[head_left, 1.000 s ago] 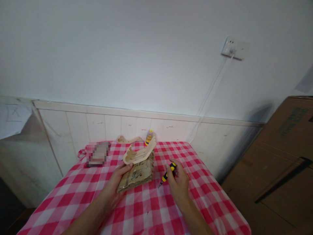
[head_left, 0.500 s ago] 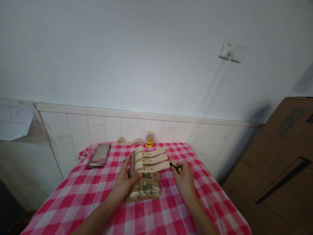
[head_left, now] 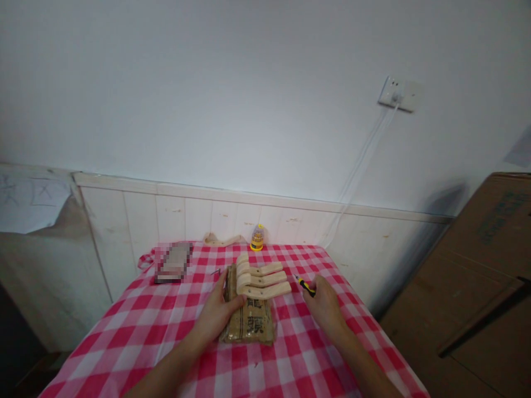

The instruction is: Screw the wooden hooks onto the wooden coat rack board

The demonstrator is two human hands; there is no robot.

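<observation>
My left hand (head_left: 218, 314) grips the left edge of a taped cardboard pad (head_left: 251, 327), its thumb on top beside the nearest wooden strip. Three pale curved wooden strips (head_left: 265, 280) lie side by side across the far part of the pad, their flat ends reaching past its right edge. Small dark spots, screws or holes, show on them. In my right hand (head_left: 326, 305) is a black and yellow screwdriver (head_left: 306, 286), its tip pointing up and left, just right of the strips and apart from them.
A checked cloth (head_left: 174, 326) covers the table. At the back stand a small yellow-based container (head_left: 257, 239) and another curved wooden strip (head_left: 222, 242). A blurred-out flat object (head_left: 174, 262) lies at left. A small thin metal piece (head_left: 215, 272) sits near the pad. Cardboard boxes (head_left: 477, 287) stand at right.
The screwdriver has drawn back from the end of the nearest strip, and its shaft now shows. The pad and strips look tilted lower. The whole view has shifted slightly.
</observation>
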